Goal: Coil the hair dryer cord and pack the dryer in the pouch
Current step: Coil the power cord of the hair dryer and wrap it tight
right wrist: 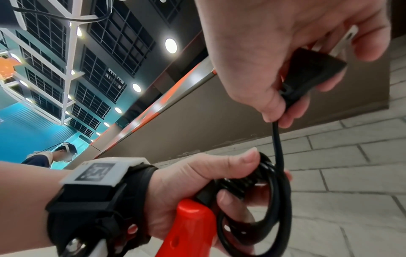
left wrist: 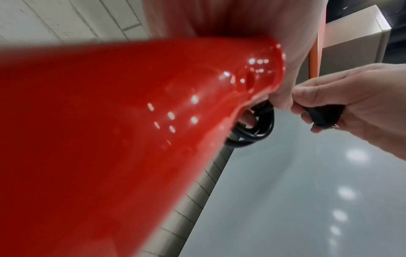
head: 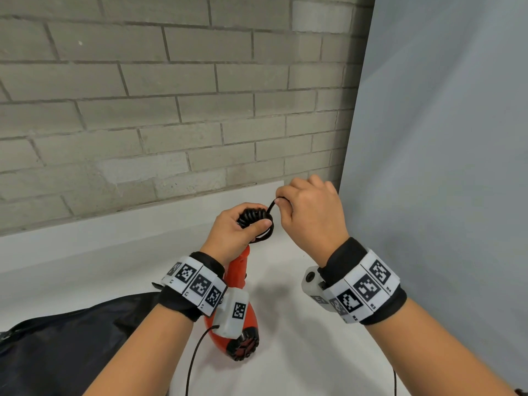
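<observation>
A red hair dryer [head: 243, 318] hangs handle-up over the white table, its black grille end low [head: 243, 348]. My left hand [head: 237, 227] grips the coiled black cord [head: 255, 217] at the top of the handle [right wrist: 186, 224], thumb pressed over the loops [right wrist: 270, 191]. My right hand [head: 308, 207] pinches the cord's free end [right wrist: 278, 144] and holds the black plug [right wrist: 312, 74] in its palm, just right of and above the coil. In the left wrist view the red dryer body [left wrist: 123, 125] fills most of the picture, with the cord loops [left wrist: 257, 128] and plug [left wrist: 323, 114] beyond. A dark pouch [head: 65, 347] lies at the left.
A grey brick wall [head: 171, 110] stands behind the white table [head: 300, 367], and a pale panel [head: 443, 167] closes the right side. Thin black cables [head: 194, 358] trail from the wrist cameras. Another person [right wrist: 59, 156] stands far off in the right wrist view.
</observation>
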Tool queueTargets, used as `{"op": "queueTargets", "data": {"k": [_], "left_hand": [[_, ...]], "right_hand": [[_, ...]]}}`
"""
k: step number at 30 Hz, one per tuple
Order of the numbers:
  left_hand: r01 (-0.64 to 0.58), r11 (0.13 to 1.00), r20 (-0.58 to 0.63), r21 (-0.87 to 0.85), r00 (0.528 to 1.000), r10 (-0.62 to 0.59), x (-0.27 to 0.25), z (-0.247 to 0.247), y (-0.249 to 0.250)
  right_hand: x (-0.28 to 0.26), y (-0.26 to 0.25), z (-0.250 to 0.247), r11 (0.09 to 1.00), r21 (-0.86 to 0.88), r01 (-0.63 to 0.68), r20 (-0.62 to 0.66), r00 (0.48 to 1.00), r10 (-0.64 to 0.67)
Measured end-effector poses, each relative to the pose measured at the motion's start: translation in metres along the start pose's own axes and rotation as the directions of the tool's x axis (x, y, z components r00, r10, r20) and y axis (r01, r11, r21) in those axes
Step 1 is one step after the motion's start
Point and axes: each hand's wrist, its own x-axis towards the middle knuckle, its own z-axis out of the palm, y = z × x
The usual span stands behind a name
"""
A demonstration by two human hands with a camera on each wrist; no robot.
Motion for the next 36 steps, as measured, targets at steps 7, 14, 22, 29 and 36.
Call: {"op": "queueTargets", "data": {"k": [7,14,22,29,36], "left_hand": [[0.036,0.997,0.005,-0.068,0.999,-0.036,0.001,0.007,0.002],[0.079,0.992,-0.177,-0.103,0.980,-0.097,0.009,0.010,-0.002],[0.079,0.990,-0.266,-0.120,0.958,-0.109,0.008,0.011,-0.004],[0.117,0.965,-0.166,-0.235,0.973,-0.158,0.006,0.015,-0.002],[0.129,0.958,-0.110,-0.258,0.981,-0.162,0.005,0.016,-0.001]], "right_hand": [[-0.005,-0.003,0.001,0.960,0.266,-0.092,0.133,0.989,0.058],[-0.018,-0.002,0.012,0.848,0.438,-0.298,0.354,0.924,0.142],[-0.022,0.007,0.013,0.738,0.560,-0.377,0.502,0.863,0.059],[-0.023,0.000,0.022,0.482,0.727,-0.490,0.486,0.862,0.143],[-0.027,-0.011,0.045,0.496,0.746,-0.445,0.335,0.894,0.299]]}}
